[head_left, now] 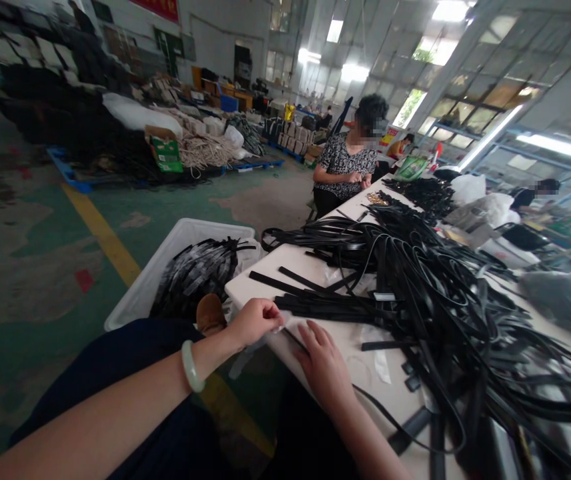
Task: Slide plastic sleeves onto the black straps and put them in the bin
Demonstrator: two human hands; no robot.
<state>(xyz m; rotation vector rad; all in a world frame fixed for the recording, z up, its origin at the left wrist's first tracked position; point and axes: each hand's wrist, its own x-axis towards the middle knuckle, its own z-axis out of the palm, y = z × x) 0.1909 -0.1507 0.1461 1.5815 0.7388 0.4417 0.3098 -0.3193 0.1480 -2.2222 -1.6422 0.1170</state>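
My left hand (258, 321), below a pale green bangle, is closed in a pinch at the table's near corner. A small piece of clear film (283, 321) shows at its fingertips, beside the end of a thin black strap (383, 408). My right hand (323, 360) rests at the table edge with its fingers bent over that strap, which runs under the palm and loops away to the right. Just beyond both hands lies a stack of flat black strips (325, 307). How firmly the right fingers grip is partly hidden.
Long black straps (415, 287) lie tangled over the white table (260, 267). Left of it stands a white bin (135, 293) with a bundle of black strips (195, 273). Another person (345, 160) sits along the table's far side. Plastic bags (485, 207) lie at the right.
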